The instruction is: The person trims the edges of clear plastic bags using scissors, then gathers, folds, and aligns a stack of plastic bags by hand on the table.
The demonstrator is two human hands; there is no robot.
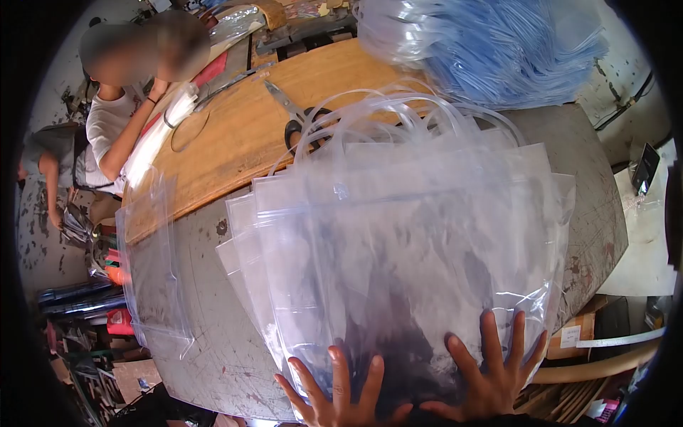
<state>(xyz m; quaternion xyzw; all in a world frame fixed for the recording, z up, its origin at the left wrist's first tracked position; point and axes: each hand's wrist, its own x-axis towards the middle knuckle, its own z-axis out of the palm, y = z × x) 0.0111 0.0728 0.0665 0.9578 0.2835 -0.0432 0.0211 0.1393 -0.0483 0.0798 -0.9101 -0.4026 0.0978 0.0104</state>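
Note:
A stack of clear plastic bags (pixel 398 235) with looped handles lies before me, its layers slightly fanned out at the left. My left hand (pixel 338 391) rests on the near left part of the top bag, fingers spread. Flat on the near right part lies my right hand (pixel 491 373), also with fingers apart. Neither hand grips anything. The clear handles (pixel 409 117) loop away from me at the far side of the stack. Black-handled scissors (pixel 295 117) lie just beyond, partly covered by those handles.
A big pile of bluish clear plastic (pixel 498 53) sits at the far right. Another clear plastic piece (pixel 153 270) hangs over the left table edge. The grey table (pixel 206 313) adjoins a wooden board (pixel 213 171). Two people are at the far left. A phone (pixel 645 169) stands at right.

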